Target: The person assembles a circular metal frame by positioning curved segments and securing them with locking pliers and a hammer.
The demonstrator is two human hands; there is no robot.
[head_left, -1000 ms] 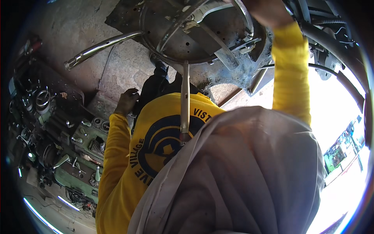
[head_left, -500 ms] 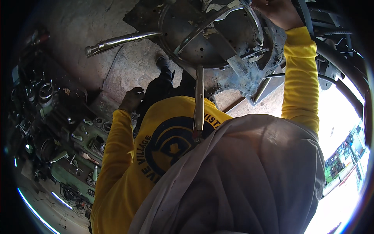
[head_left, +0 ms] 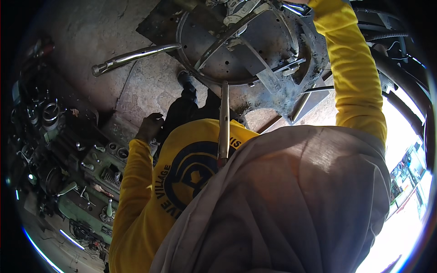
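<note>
My right arm, in a yellow sleeve, reaches to the top edge, where only a sliver of my right hand [head_left: 299,1] shows; its fingers are cut off. Just below it lies a shiny metal piece [head_left: 292,9]. In front of me stands a round steel plate [head_left: 218,57] with a curved rim, flat bars across it and small holes. A shiny metal tube [head_left: 132,57] sticks out to its left, and a second tube [head_left: 224,118] points toward me. My left hand [head_left: 149,127] hangs beside my thigh, fingers loosely bent and apart, with nothing visible in it.
A green machine [head_left: 86,202] with levers and dials stands at the left. Metal handwheels and parts [head_left: 51,113] crowd behind it. Dark pipes [head_left: 396,68] run along the right side, beside a bright opening. The floor [head_left: 109,27] is worn concrete.
My right hand has moved up, almost out of the picture. The plate and tubes have shifted slightly left in view. My left hand stays beside my thigh.
</note>
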